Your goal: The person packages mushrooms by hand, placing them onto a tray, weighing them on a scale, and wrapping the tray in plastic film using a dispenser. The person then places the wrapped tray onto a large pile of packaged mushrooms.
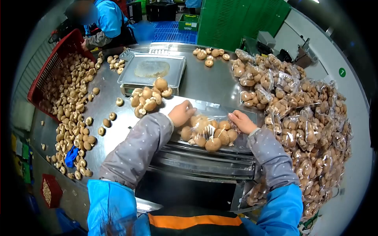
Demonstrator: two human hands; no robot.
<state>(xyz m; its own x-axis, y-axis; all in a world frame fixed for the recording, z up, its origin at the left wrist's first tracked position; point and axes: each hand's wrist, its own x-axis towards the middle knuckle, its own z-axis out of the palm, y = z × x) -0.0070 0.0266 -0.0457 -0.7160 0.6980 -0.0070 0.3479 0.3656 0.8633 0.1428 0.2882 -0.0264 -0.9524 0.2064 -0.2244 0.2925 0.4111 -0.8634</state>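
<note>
Between my two hands lies a clear plastic bag of brown mushrooms (pixel 213 133) at the front edge of the steel table. My left hand (pixel 182 113) has its fingers closed on the bag's upper left side. At the bag's upper right, my right hand (pixel 241 121) pinches the plastic film. A small heap of loose mushrooms (pixel 150 97) sits just beyond my left hand, in front of a scale with a metal tray (pixel 152 70). The fingertips of both hands are partly hidden by the film.
Loose mushrooms (pixel 76 110) spill from a tilted red crate (pixel 59 59) on the left, with a blue item (pixel 71 156) among them. Filled bags (pixel 303 129) pile up on the right. Several mushrooms (pixel 210 55) lie at the back. A person in blue (pixel 108 19) stands behind the crate.
</note>
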